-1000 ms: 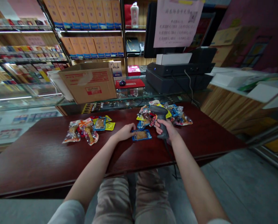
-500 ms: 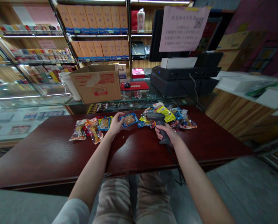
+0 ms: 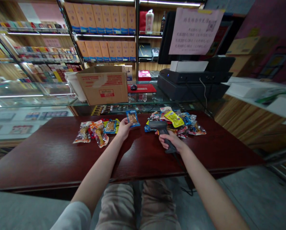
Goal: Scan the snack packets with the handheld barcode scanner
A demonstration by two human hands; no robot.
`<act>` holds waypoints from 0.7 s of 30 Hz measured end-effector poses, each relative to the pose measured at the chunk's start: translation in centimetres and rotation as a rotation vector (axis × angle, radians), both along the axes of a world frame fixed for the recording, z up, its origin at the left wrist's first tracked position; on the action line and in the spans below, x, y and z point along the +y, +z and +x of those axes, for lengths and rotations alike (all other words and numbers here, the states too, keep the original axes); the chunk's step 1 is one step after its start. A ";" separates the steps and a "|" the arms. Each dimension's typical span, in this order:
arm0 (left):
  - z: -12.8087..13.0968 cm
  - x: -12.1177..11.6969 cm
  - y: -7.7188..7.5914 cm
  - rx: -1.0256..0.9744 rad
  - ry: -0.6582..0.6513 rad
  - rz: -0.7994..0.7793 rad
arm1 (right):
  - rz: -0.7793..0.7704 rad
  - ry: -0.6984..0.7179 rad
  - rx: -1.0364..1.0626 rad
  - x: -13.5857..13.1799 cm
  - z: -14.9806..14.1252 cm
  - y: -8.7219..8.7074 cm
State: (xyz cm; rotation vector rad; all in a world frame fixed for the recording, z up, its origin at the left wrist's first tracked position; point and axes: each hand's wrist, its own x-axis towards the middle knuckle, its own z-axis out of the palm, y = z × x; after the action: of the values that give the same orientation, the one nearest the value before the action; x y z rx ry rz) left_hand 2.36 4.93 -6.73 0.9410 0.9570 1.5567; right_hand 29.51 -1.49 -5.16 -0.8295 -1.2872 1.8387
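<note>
My left hand [image 3: 124, 128] is closed on the lower left edge of a blue-edged snack packet [image 3: 132, 118] with brown food showing through, tipped upright above the table. In my right hand [image 3: 171, 139] is a dark grey barcode scanner [image 3: 162, 129], gripped by its handle, its head facing left toward the packet. Behind the scanner lies a heap of snack packets [image 3: 175, 118], yellow, blue and clear. To the left of my left hand lie several more packets: clear ones with drumstick-like food [image 3: 100, 135] and a blue-edged one [image 3: 110, 126].
The dark red wooden table [image 3: 61, 159] spans the front. Behind it stand an open cardboard box [image 3: 104, 84], a mouse [image 3: 133, 87] on a red mat, and a black cash drawer [image 3: 190, 86] under a monitor with a paper sign [image 3: 195, 32]. The scanner's cable [image 3: 181, 164] hangs over the front edge.
The packet in my left hand has turned from lying nearly flat and sideways to standing more upright. My right hand has lowered the scanner slightly. The whole view has shifted a little.
</note>
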 end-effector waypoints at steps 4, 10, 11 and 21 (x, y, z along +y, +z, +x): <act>0.5 -0.1 0.0 0.040 0.006 0.038 | 0.005 -0.043 0.000 0.1 -0.4 -0.3; 0.9 -0.2 -0.3 0.111 0.022 0.075 | -0.001 -0.046 -0.031 -0.1 -0.9 -0.1; 0.9 -0.2 -0.3 0.125 0.024 0.081 | -0.001 -0.043 -0.032 -0.1 -0.9 0.0; 1.2 -0.2 -0.1 0.238 0.071 0.062 | -0.028 -0.008 -0.012 -0.3 -0.6 0.0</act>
State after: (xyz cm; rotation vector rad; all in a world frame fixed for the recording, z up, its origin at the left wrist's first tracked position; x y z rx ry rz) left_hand 3.61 4.71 -6.83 1.1668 1.1245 1.5651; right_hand 28.90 -1.75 -5.18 -0.8605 -1.2658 1.8523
